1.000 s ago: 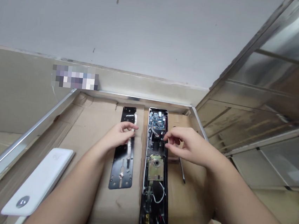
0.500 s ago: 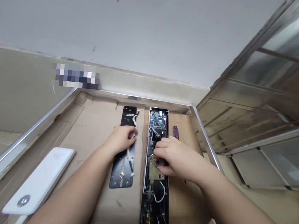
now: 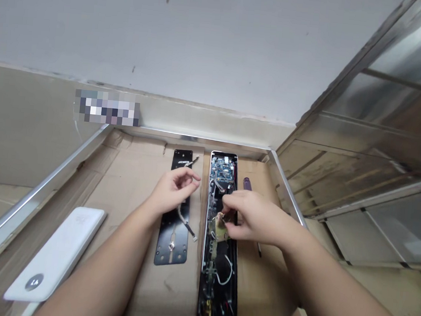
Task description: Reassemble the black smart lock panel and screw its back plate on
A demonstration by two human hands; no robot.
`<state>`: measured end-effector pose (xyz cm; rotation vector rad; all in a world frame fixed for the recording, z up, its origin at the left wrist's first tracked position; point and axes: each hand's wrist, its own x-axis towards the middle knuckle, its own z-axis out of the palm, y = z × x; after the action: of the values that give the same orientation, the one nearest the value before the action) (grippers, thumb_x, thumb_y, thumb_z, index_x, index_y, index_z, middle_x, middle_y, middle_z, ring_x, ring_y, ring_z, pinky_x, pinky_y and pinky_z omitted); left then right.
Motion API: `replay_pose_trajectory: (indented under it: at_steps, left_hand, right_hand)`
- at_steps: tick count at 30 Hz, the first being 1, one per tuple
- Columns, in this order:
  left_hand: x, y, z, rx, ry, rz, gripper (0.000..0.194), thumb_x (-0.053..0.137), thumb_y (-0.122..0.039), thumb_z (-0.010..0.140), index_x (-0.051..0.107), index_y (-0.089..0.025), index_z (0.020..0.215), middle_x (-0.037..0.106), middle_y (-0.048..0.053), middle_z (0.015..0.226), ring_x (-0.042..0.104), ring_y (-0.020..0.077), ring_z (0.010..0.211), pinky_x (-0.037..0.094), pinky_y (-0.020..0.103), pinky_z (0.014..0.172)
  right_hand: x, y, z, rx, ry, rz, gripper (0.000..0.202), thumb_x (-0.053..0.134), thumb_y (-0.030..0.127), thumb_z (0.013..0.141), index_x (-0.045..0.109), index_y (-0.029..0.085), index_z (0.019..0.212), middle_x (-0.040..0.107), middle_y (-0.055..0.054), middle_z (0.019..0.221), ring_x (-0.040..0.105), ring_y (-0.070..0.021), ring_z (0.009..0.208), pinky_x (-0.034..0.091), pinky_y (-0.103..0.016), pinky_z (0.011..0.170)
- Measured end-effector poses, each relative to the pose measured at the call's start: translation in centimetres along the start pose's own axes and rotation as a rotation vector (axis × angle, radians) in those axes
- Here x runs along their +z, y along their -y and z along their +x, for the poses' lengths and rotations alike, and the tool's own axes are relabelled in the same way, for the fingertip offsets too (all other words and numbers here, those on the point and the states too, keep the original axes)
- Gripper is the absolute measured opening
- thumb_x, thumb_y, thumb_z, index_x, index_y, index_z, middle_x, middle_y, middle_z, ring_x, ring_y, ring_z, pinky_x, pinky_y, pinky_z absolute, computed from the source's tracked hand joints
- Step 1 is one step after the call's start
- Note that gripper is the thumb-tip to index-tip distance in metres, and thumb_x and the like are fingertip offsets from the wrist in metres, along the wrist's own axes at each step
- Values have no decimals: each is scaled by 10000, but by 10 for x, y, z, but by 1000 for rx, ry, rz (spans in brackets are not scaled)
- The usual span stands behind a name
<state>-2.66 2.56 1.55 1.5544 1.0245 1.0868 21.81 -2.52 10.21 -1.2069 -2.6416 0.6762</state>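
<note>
A long black housing (image 3: 235, 292) full of electronics lies lengthwise before me, with a blue circuit board (image 3: 222, 170) at its far end. My right hand (image 3: 251, 216) pinches a small green-brown circuit board (image 3: 221, 231) in the housing's middle, and the board looks tilted up. To the left lies a flat black plate (image 3: 165, 245). Just above it hovers my left hand (image 3: 176, 188), fingers curled and slightly apart from the thumb, with nothing visible between them. A cable with a plug (image 3: 188, 227) trails across the plate, partly hidden under that hand.
A screwdriver (image 3: 247, 183) lies right of the housing, mostly behind my right hand. At the left is a white power bank (image 3: 57, 255) with a cable attached. Cardboard (image 3: 127, 170) covers the table, which has a raised metal edge (image 3: 197, 139). A blurred patch covers something at the back left.
My left hand has lifted slightly off the plate and the cable there has shifted. My right hand has tilted the small circuit board upward, uncovering parts beneath it.
</note>
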Motion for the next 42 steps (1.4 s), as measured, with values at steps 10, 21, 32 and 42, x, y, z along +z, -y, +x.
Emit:
replay_pose_trajectory:
  at_steps: [10, 21, 32, 42]
  left_hand:
    - [7, -20, -19, -101, 521, -396, 437, 756, -233, 845, 648, -246, 1268, 689, 93, 1138, 712, 157, 828, 605, 319, 754]
    - [-10, -4, -1, -435, 67, -415, 286, 717, -107, 767, 677, -162, 1045, 719, 71, 1030, 721, 129, 880, 571, 312, 919]
    - [-57, 16, -3, -459, -5, 358, 369, 691, -192, 683, 586, -197, 1036, 687, 51, 972, 720, 211, 768, 550, 350, 765]
    - [-64, 25, 1, -358, -116, 699, 415, 710, -315, 717, 626, -212, 1111, 679, 65, 970, 653, 232, 807, 460, 323, 710]
  right_hand:
    - [9, -10, 7, -113, -389, 162, 163, 680, 160, 728, 552, 209, 815, 662, -10, 818, 582, -147, 760, 467, -285, 703]
    - [14, -16, 13, 2, -486, 159, 137, 702, 229, 788, 606, 203, 883, 688, -27, 842, 599, -145, 723, 491, -301, 689]
    - [15, -16, 13, 28, -445, 151, 133, 693, 211, 776, 594, 200, 864, 682, -29, 840, 597, -145, 719, 487, -298, 681]
    - [16, -17, 13, 14, -452, 153, 139, 697, 207, 779, 604, 203, 882, 678, -27, 847, 589, -140, 709, 494, -298, 676]
